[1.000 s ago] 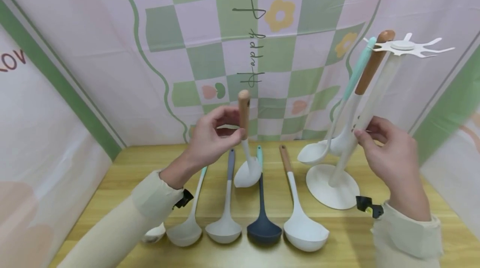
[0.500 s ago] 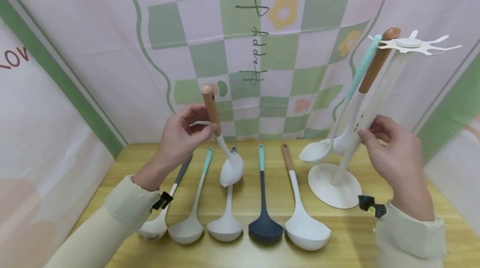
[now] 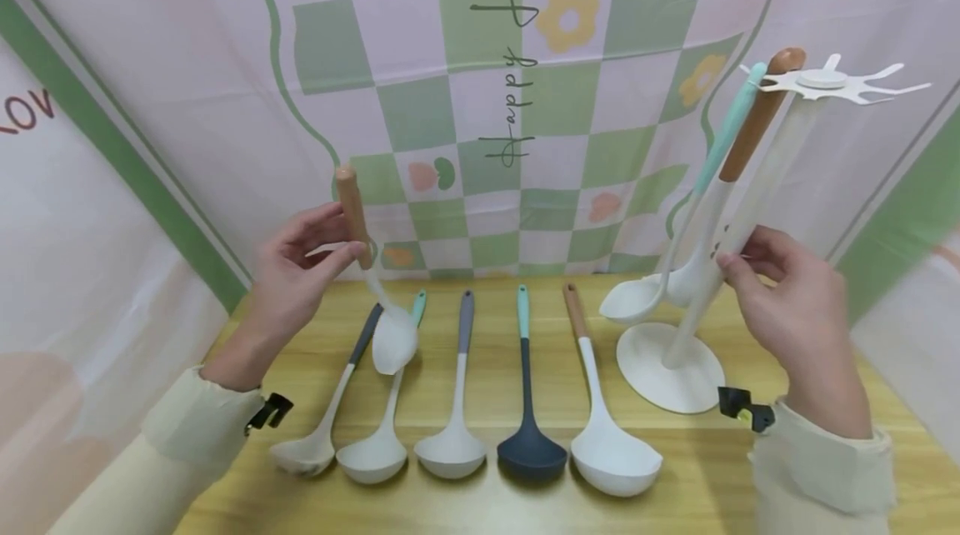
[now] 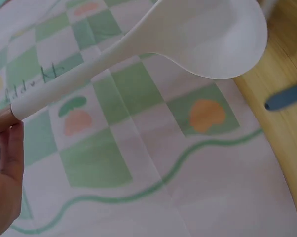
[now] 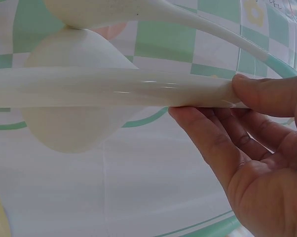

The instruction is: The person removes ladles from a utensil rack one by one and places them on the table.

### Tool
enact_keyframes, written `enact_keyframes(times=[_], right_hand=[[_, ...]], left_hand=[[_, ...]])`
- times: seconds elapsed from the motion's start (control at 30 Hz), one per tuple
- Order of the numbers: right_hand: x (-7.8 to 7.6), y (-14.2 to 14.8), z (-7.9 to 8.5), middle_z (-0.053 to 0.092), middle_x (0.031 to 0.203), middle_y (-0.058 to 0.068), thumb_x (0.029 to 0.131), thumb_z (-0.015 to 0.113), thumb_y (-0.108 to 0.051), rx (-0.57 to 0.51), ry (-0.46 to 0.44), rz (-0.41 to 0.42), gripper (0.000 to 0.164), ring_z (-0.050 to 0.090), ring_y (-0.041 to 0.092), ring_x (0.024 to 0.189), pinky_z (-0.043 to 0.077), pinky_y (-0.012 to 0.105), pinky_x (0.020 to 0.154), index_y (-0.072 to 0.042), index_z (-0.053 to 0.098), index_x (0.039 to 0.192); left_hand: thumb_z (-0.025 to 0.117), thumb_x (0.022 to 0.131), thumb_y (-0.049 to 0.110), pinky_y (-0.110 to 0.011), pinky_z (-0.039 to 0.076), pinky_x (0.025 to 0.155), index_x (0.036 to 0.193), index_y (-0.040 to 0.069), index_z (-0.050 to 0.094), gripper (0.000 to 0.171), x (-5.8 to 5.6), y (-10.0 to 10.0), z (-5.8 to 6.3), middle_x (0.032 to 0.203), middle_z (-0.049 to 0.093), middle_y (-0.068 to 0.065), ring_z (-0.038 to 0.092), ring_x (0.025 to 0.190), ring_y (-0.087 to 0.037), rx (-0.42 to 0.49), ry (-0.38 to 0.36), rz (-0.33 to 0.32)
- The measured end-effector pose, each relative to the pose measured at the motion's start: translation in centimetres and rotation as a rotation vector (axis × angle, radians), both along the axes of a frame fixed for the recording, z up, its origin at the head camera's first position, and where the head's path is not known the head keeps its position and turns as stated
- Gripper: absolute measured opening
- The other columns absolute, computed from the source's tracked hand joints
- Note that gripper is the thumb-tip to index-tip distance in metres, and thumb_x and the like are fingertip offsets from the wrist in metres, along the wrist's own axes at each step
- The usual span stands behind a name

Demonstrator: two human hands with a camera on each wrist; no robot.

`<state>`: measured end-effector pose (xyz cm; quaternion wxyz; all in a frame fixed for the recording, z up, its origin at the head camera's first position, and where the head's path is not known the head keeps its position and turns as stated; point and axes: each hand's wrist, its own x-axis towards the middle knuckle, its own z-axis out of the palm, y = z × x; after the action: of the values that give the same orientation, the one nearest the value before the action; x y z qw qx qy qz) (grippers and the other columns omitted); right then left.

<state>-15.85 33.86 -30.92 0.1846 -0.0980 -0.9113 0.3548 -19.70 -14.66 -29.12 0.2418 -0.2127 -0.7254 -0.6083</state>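
My left hand (image 3: 296, 264) pinches the wooden handle of a white ladle (image 3: 395, 339), its bowl hanging down above the row on the table. In the left wrist view the ladle's bowl (image 4: 212, 34) and neck fill the top. On the right, my right hand (image 3: 787, 293) grips the post of a white utensil stand (image 3: 772, 168) between thumb and fingers. From the stand's hooked top hang a ladle with a mint handle (image 3: 723, 135) and one with a brown handle (image 3: 753, 131). The right wrist view shows the post (image 5: 114, 89) crossing in front of a white bowl.
Several ladles lie in a row on the wooden table (image 3: 510, 510): one with a dark grey handle (image 3: 366, 335), a grey-handled one (image 3: 452, 452), a navy one (image 3: 531, 452) and a brown-handled white one (image 3: 617, 460). A patterned curtain (image 3: 480, 102) stands behind.
My left hand has carried the wooden-handled ladle leftward, from above the navy ladle to above the left part of the row. My right hand stays on the stand's post.
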Motion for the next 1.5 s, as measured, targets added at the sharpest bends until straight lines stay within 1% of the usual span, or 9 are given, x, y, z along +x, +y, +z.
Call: enact_keyframes(times=[0.23,0.37,0.7,0.8,0.97,1.07,1.17,1.3,1.5], right_hand=[[0.1,0.1,0.1,0.053,0.096,-0.037,0.105,0.061,-0.041,-0.016,0.017,0.013,0.051,0.047,-0.027,0.092,0.044,0.003,0.066,-0.009,0.062,0.144],[0.3,0.1,0.1,0.052,0.091,-0.043,0.105,0.062,-0.040,-0.023,0.021,0.018,0.049,0.043,-0.031,0.088,0.043,0.003,0.066,-0.007,0.063,0.142],[0.2,0.2,0.0,0.051,0.090,-0.044,0.105,0.061,-0.041,-0.008,0.017,0.012,0.049,0.042,-0.030,0.088,0.043,0.005,0.067,-0.008,0.063,0.142],[0.2,0.2,-0.1,0.053,0.092,-0.041,0.105,0.061,-0.041,-0.008,0.012,0.013,0.050,0.042,-0.029,0.090,0.043,0.005,0.067,-0.008,0.063,0.143],[0.1,0.2,-0.1,0.054,0.096,-0.035,0.105,0.061,-0.041,-0.012,0.015,0.015,0.051,0.044,-0.027,0.091,0.043,0.003,0.068,-0.009,0.062,0.144],[0.1,0.1,0.0,0.053,0.095,-0.038,0.105,0.061,-0.040,-0.016,0.022,0.017,0.050,0.043,-0.029,0.090,0.044,0.003,0.067,-0.009,0.062,0.144],[0.1,0.1,0.0,0.052,0.093,-0.040,0.105,0.062,-0.039,-0.020,0.028,0.021,0.048,0.043,-0.030,0.089,0.043,0.003,0.067,-0.008,0.063,0.142],[0.1,0.0,0.0,0.053,0.094,-0.039,0.105,0.061,-0.039,-0.023,0.026,0.021,0.048,0.044,-0.030,0.089,0.043,0.003,0.067,-0.008,0.063,0.142],[0.0,0.0,0.0,0.055,0.101,-0.031,0.106,0.061,-0.040,-0.018,0.017,0.016,0.050,0.046,-0.027,0.093,0.044,0.001,0.069,-0.009,0.061,0.145]], left_hand=[[0.073,0.087,-0.019,-0.014,0.062,0.083,0.132,-0.005,0.068,0.047,0.3,-2.4,0.1,0.102,0.079,0.018,0.075,0.095,0.002,-0.011,0.018,0.098],[0.073,0.088,-0.018,-0.014,0.062,0.082,0.135,-0.004,0.068,0.050,0.5,-3.6,0.1,0.104,0.078,0.018,0.075,0.095,0.002,-0.031,0.028,0.146],[0.077,0.088,-0.013,-0.006,0.058,0.074,0.138,0.008,0.069,0.055,0.1,-6.1,-0.3,0.109,0.070,0.032,0.070,0.092,0.009,-0.242,0.125,0.302],[0.078,0.088,-0.011,-0.002,0.055,0.071,0.137,0.007,0.070,0.053,-0.2,-6.9,-0.5,0.111,0.076,0.016,0.067,0.087,0.013,-0.314,0.132,0.331],[0.076,0.092,-0.006,0.002,0.050,0.068,0.139,0.004,0.067,0.049,-0.7,-8.1,-1.1,0.110,0.073,-0.028,0.058,0.082,0.021,-0.448,0.065,0.355],[0.075,0.093,-0.004,0.003,0.048,0.066,0.141,0.003,0.066,0.049,-1.1,-8.7,-1.6,0.110,0.072,-0.028,0.057,0.080,0.017,-0.528,0.023,0.376],[0.072,0.095,-0.002,0.000,0.049,0.061,0.143,0.003,0.064,0.049,-1.5,-9.2,-2.1,0.112,0.071,-0.029,0.070,0.083,-0.008,-0.585,-0.043,0.375],[0.067,0.100,0.002,-0.010,0.052,0.055,0.149,0.001,0.056,0.050,-2.1,-9.9,-2.9,0.116,0.068,-0.032,0.073,0.091,-0.042,-0.653,-0.200,0.340],[0.063,0.101,0.003,-0.018,0.056,0.054,0.152,-0.002,0.051,0.052,-3.2,-10.5,-4.1,0.116,0.067,-0.033,0.075,0.084,-0.035,-0.717,-0.357,0.288]])
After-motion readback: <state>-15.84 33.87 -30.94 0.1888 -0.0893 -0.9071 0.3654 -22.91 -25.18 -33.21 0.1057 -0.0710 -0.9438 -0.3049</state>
